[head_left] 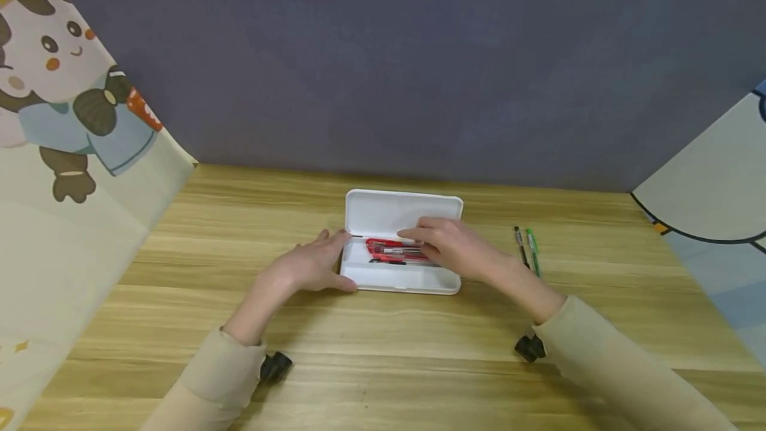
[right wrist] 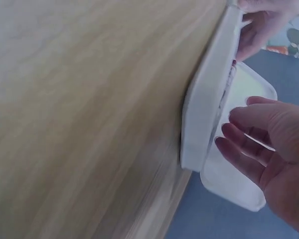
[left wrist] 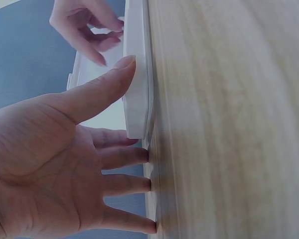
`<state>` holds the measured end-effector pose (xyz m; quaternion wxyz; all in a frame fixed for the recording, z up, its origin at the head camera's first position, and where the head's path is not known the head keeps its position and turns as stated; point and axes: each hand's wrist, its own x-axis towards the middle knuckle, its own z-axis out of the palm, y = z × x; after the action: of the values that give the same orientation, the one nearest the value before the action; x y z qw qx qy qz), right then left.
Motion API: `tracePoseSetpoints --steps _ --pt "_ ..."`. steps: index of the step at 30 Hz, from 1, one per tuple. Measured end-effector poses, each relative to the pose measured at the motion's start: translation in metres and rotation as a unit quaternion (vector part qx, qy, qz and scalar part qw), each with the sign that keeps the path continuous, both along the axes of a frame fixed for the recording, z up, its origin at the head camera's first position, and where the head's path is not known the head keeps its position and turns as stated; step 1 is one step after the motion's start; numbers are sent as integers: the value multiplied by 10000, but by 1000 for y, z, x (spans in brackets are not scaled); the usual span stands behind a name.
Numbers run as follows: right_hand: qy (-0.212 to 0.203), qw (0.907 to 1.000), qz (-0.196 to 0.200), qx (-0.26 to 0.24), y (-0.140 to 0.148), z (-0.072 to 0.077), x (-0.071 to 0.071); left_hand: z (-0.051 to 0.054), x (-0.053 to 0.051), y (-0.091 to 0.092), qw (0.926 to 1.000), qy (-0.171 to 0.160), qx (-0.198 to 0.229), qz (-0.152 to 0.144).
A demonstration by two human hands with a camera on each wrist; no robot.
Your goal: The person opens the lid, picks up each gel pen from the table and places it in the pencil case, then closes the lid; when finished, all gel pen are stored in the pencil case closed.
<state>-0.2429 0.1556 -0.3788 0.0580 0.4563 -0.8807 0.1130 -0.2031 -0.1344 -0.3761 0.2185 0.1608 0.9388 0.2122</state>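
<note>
A white pencil case (head_left: 402, 279) lies on the wooden table with its lid (head_left: 402, 208) raised at the back. Several red pens (head_left: 383, 251) and a black one (head_left: 385, 261) lie in its rear compartment. My left hand (head_left: 310, 265) is at the case's left end, thumb touching the front wall and index finger at the back corner; its other fingers (left wrist: 124, 185) stretch straight onto the table. Above the case's right half is my right hand (head_left: 456, 247), fingers loosely bent over the pens and partly hiding them. In the right wrist view those fingers (right wrist: 244, 144) are apart with nothing visible between them.
Right of the case, a black pen (head_left: 521, 246) and a green pen (head_left: 532, 251) lie side by side on the table (head_left: 383, 364). A dark grey panel (head_left: 407, 72) rises behind the table, with cartoon-printed walls (head_left: 108, 158) at both sides.
</note>
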Motion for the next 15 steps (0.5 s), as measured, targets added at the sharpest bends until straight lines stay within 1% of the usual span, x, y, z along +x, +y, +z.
tracePoseSetpoints --steps 2,6,8,12,15 --pt "-76 9995 -86 -280 7 2 1 0 0 1 10000 -21 1 13" --pt "-230 9959 -447 -751 24 7 4 0 0 1 10000 -57 5 40" --pt "-328 9920 -640 -1039 34 9 4 0 1 1 10000 -55 15 52" --pt "-482 9806 -896 -1676 54 11 6 0 1 1 10000 -53 17 72" --pt "-391 9737 -1057 -1980 68 13 7 0 0 1 10000 -46 0 79"
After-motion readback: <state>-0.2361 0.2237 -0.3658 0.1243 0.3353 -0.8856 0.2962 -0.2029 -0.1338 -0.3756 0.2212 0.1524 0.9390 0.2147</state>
